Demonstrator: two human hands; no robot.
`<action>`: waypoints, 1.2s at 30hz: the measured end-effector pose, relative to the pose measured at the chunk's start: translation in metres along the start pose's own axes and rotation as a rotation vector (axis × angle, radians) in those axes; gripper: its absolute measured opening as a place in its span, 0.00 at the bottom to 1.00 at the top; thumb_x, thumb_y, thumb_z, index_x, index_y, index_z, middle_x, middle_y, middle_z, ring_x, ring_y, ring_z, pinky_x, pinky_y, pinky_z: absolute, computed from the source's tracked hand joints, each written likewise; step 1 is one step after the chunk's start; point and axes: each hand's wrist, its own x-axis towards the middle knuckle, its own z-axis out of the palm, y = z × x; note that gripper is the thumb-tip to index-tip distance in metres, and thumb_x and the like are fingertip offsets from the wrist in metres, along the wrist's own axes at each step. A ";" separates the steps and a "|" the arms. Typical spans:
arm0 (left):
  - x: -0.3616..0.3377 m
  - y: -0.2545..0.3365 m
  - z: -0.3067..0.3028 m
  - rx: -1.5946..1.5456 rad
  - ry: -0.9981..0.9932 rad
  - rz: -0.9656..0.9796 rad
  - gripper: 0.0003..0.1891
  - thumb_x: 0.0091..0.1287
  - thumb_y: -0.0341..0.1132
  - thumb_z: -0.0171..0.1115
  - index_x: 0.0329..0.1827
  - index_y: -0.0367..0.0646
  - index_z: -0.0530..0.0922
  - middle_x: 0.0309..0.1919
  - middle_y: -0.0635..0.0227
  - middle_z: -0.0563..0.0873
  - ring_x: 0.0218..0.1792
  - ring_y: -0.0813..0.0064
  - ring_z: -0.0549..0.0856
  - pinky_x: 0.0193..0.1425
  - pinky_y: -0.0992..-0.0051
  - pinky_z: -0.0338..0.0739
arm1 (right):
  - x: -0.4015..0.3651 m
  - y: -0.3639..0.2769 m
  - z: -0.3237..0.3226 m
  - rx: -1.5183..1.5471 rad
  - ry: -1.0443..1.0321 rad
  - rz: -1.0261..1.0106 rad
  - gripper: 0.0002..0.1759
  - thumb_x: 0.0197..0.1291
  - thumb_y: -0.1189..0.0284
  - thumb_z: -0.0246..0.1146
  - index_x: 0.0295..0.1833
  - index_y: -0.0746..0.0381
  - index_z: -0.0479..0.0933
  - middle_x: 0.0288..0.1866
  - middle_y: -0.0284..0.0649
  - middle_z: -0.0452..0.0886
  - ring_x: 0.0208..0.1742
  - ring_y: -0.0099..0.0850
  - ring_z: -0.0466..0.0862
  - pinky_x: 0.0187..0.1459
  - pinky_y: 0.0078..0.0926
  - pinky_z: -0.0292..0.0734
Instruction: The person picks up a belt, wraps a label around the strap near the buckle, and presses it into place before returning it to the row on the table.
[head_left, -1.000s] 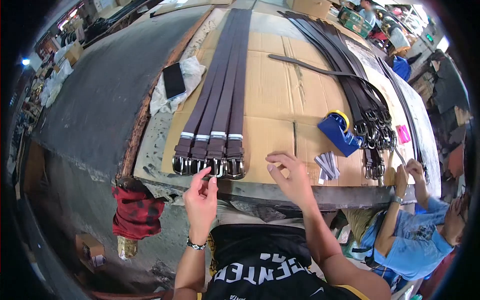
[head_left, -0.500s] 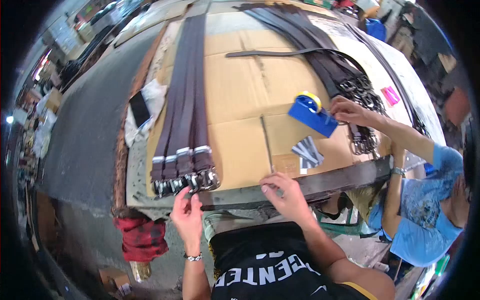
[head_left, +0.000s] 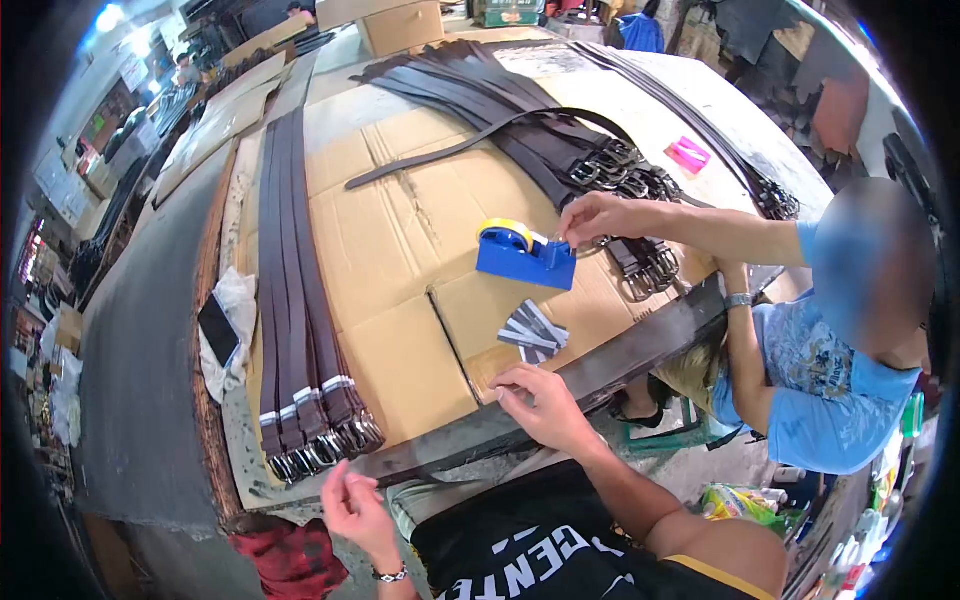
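Observation:
My left hand (head_left: 360, 512) is just in front of the table edge, fingers apart, holding nothing visible. It is nearest the metal buckles (head_left: 325, 448) of a row of dark belts (head_left: 298, 290) with pale bands near their buckle ends. My right hand (head_left: 545, 408) is over the table's front edge, thumb and forefinger drawn close together; I cannot make out anything between them. Beyond it lies a small fan of grey-and-white strips (head_left: 533, 330). Farther back, a co-worker's hand (head_left: 600, 218) touches a blue tape dispenser (head_left: 525, 264) with a yellow roll of tape (head_left: 507, 233).
A second pile of buckled belts (head_left: 500, 130) lies across the cardboard (head_left: 400, 330), one loose belt (head_left: 440, 158) curving over it. At left a phone (head_left: 218, 330) rests on white plastic. A pink item (head_left: 688, 154) lies at right. A co-worker in a blue shirt (head_left: 830, 400) sits at the right corner.
The view has swung to the right, so table things appear farther left. My left hand has come away from the belt buckles. My right hand keeps nearly the same pose at the table edge.

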 end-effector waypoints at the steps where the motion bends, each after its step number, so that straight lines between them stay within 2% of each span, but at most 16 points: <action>1: 0.000 0.008 0.011 -0.007 -0.069 0.006 0.11 0.74 0.24 0.56 0.57 0.35 0.79 0.27 0.67 0.83 0.21 0.88 0.73 0.23 0.85 0.65 | -0.001 0.004 0.001 0.002 -0.001 0.008 0.08 0.65 0.74 0.64 0.44 0.68 0.82 0.38 0.45 0.82 0.33 0.38 0.83 0.37 0.31 0.78; 2: 0.000 0.018 0.025 -0.065 -0.139 -0.015 0.11 0.73 0.24 0.57 0.55 0.35 0.81 0.27 0.67 0.84 0.22 0.87 0.75 0.25 0.84 0.68 | -0.002 0.007 0.004 0.006 -0.003 0.014 0.08 0.65 0.74 0.64 0.44 0.68 0.82 0.37 0.46 0.82 0.32 0.38 0.82 0.37 0.31 0.77; 6: 0.014 0.013 0.077 0.006 -0.423 0.161 0.10 0.74 0.27 0.59 0.54 0.33 0.81 0.31 0.66 0.86 0.24 0.86 0.80 0.27 0.85 0.73 | -0.007 0.021 0.017 0.020 0.006 0.034 0.07 0.64 0.74 0.64 0.43 0.68 0.82 0.34 0.46 0.81 0.30 0.38 0.81 0.35 0.32 0.76; 7: 0.020 0.011 0.088 0.042 -0.465 0.096 0.12 0.71 0.27 0.62 0.55 0.33 0.81 0.34 0.64 0.88 0.29 0.79 0.84 0.34 0.80 0.78 | -0.007 0.021 0.019 0.031 0.040 0.037 0.07 0.64 0.75 0.64 0.42 0.68 0.82 0.33 0.45 0.81 0.29 0.37 0.81 0.34 0.32 0.76; 10: 0.044 0.020 0.124 0.242 -0.409 0.360 0.16 0.67 0.28 0.64 0.58 0.37 0.81 0.40 0.59 0.87 0.43 0.62 0.87 0.50 0.64 0.81 | -0.009 0.029 0.022 0.059 0.093 0.042 0.06 0.64 0.75 0.64 0.41 0.68 0.82 0.32 0.46 0.81 0.28 0.37 0.80 0.34 0.31 0.75; 11: 0.050 0.023 0.130 0.305 -0.457 0.335 0.20 0.66 0.32 0.66 0.61 0.38 0.79 0.54 0.54 0.83 0.59 0.51 0.80 0.65 0.54 0.73 | -0.009 0.026 0.021 0.048 0.111 0.014 0.06 0.64 0.76 0.64 0.40 0.68 0.81 0.31 0.45 0.80 0.28 0.36 0.81 0.33 0.31 0.75; 14: 0.058 0.007 0.148 0.389 -0.411 0.371 0.22 0.66 0.35 0.67 0.63 0.39 0.78 0.63 0.53 0.78 0.66 0.50 0.75 0.70 0.53 0.68 | -0.010 0.027 0.022 0.027 0.121 0.000 0.05 0.64 0.76 0.64 0.39 0.68 0.81 0.31 0.45 0.80 0.28 0.36 0.81 0.33 0.31 0.75; 19: 0.056 -0.005 0.145 0.398 -0.453 0.366 0.20 0.65 0.35 0.67 0.60 0.38 0.80 0.65 0.53 0.76 0.70 0.49 0.72 0.73 0.54 0.66 | -0.010 0.024 0.033 -0.104 0.197 -0.025 0.03 0.60 0.77 0.66 0.37 0.64 0.80 0.32 0.42 0.80 0.29 0.38 0.83 0.34 0.31 0.78; 22: 0.057 -0.013 0.142 0.397 -0.467 0.368 0.18 0.65 0.34 0.67 0.56 0.37 0.81 0.64 0.53 0.77 0.70 0.49 0.72 0.73 0.54 0.66 | -0.009 0.025 0.038 -0.138 0.239 -0.059 0.03 0.61 0.77 0.66 0.37 0.65 0.80 0.31 0.42 0.80 0.28 0.35 0.82 0.33 0.28 0.77; 25: 0.058 -0.017 0.142 0.406 -0.457 0.379 0.15 0.64 0.33 0.67 0.53 0.36 0.82 0.63 0.52 0.78 0.70 0.49 0.73 0.72 0.54 0.67 | -0.005 0.026 0.028 0.100 0.140 0.058 0.04 0.62 0.76 0.66 0.37 0.66 0.81 0.30 0.41 0.81 0.28 0.29 0.81 0.33 0.26 0.75; 27: 0.059 -0.018 0.143 0.409 -0.450 0.396 0.15 0.64 0.32 0.66 0.51 0.36 0.83 0.63 0.52 0.78 0.70 0.49 0.73 0.72 0.54 0.67 | 0.016 0.020 0.003 0.041 0.222 -0.051 0.05 0.63 0.76 0.65 0.38 0.68 0.82 0.30 0.39 0.82 0.30 0.23 0.79 0.32 0.23 0.73; 30: 0.060 -0.020 0.140 0.397 -0.444 0.407 0.14 0.63 0.31 0.66 0.50 0.36 0.83 0.62 0.51 0.78 0.68 0.48 0.74 0.71 0.54 0.68 | 0.080 0.013 -0.058 -0.112 0.445 -0.149 0.03 0.64 0.79 0.63 0.38 0.66 0.82 0.33 0.39 0.84 0.31 0.22 0.81 0.32 0.21 0.74; 32: 0.060 -0.021 0.142 0.367 -0.434 0.379 0.13 0.63 0.30 0.66 0.49 0.36 0.83 0.62 0.51 0.79 0.67 0.48 0.75 0.70 0.54 0.69 | 0.148 0.031 -0.105 -0.299 0.619 -0.340 0.07 0.65 0.77 0.62 0.41 0.68 0.83 0.34 0.42 0.85 0.32 0.25 0.82 0.34 0.25 0.76; 33: 0.059 -0.019 0.143 0.378 -0.423 0.364 0.12 0.63 0.30 0.65 0.47 0.35 0.83 0.61 0.51 0.79 0.65 0.49 0.76 0.69 0.54 0.70 | 0.178 0.034 -0.122 -0.396 0.712 -0.303 0.07 0.64 0.76 0.62 0.42 0.69 0.82 0.36 0.44 0.84 0.34 0.30 0.84 0.37 0.28 0.78; 34: 0.059 -0.018 0.143 0.368 -0.417 0.378 0.12 0.63 0.30 0.65 0.47 0.35 0.83 0.60 0.52 0.80 0.65 0.49 0.77 0.69 0.54 0.70 | 0.201 0.037 -0.139 -0.571 0.715 -0.151 0.10 0.62 0.73 0.64 0.46 0.68 0.81 0.40 0.45 0.84 0.42 0.39 0.86 0.46 0.34 0.80; 36: 0.060 -0.021 0.144 0.354 -0.395 0.402 0.11 0.63 0.30 0.65 0.46 0.35 0.84 0.59 0.52 0.80 0.65 0.49 0.77 0.68 0.54 0.70 | 0.252 0.086 -0.165 -0.859 0.720 -0.016 0.22 0.58 0.63 0.69 0.54 0.65 0.79 0.53 0.51 0.80 0.60 0.48 0.79 0.58 0.43 0.78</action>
